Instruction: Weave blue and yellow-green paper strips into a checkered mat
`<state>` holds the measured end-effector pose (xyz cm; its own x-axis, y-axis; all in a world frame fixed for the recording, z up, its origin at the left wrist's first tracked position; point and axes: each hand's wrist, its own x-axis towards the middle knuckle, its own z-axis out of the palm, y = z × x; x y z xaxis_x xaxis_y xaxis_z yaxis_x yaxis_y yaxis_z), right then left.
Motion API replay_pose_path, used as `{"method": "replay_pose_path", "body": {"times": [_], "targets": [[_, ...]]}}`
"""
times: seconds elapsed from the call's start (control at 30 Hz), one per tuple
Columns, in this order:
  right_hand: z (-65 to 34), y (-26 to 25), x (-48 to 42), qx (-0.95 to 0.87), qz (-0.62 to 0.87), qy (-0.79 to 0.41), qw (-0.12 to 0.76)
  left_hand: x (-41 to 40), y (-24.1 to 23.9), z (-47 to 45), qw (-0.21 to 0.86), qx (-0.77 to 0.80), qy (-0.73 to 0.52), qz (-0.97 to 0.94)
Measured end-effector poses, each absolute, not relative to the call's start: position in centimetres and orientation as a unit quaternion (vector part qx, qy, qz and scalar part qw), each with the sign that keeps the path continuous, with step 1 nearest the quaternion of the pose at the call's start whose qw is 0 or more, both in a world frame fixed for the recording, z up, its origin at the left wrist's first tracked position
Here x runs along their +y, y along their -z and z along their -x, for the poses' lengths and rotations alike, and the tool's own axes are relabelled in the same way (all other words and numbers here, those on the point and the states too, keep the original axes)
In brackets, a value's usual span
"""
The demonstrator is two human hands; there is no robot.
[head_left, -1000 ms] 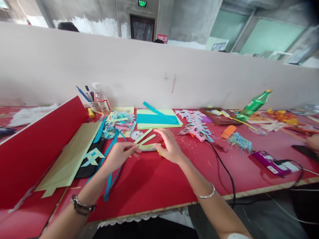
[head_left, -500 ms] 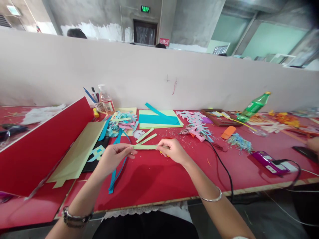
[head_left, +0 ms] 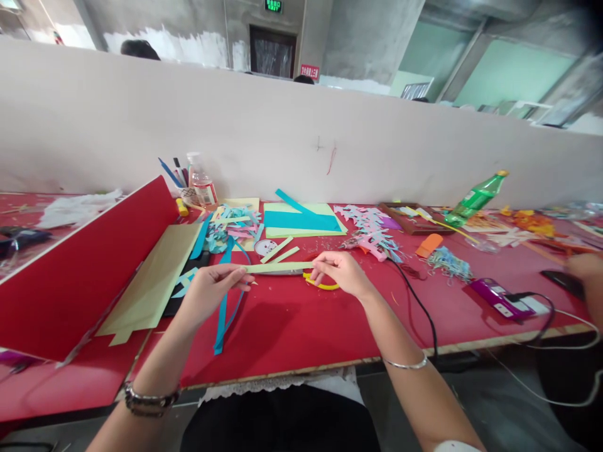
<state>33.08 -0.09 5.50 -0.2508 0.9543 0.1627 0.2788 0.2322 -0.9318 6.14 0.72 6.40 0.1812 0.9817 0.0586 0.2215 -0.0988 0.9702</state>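
Note:
A pale green paper strip (head_left: 277, 267) is stretched level between my two hands, above the red table. My left hand (head_left: 219, 287) pinches its left end between thumb and fingers. The right end is pinched by my right hand (head_left: 340, 271). Just behind the strip lie scissors with yellow handles (head_left: 325, 285), partly hidden by my right hand. Two more pale green strips (head_left: 285, 253) rest beyond, beside a small round white lid (head_left: 264, 247). A long blue paper strip (head_left: 221, 326) lies on the table near my left hand.
A red upright board (head_left: 94, 270) and a pale yellow-green sheet (head_left: 151, 276) stand at left. Behind are paper scraps (head_left: 233, 229) and blue paper (head_left: 296, 221). A pink glue gun (head_left: 374, 247), its black cord, a green bottle (head_left: 478, 198) and a purple power strip (head_left: 502, 298) are at right.
My hands have moved apart, my right hand to the right, so more of the pale green strip shows between them. The yellow scissor handles have come into plainer view.

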Motion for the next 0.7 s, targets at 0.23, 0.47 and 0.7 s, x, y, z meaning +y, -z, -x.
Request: {"method": "replay_pose_path", "body": {"times": [0.23, 0.47, 0.7], "targets": [[-31.2, -5.8, 0.5, -0.698, 0.445, -0.411, 0.383, 1.2, -5.5, -4.2, 0.443, 0.513, -0.413, -0.608], [-31.5, -5.3, 2.6, -0.724, 0.448, -0.418, 0.318, 1.0, -4.8, -4.0, 0.308, 0.566, -0.321, -0.694], [-34.2, -3.5, 7.7, -0.756, 0.507, -0.369, 0.188, 1.3, -3.7, -6.6, 0.018, 0.624, -0.109, -0.773]]}}
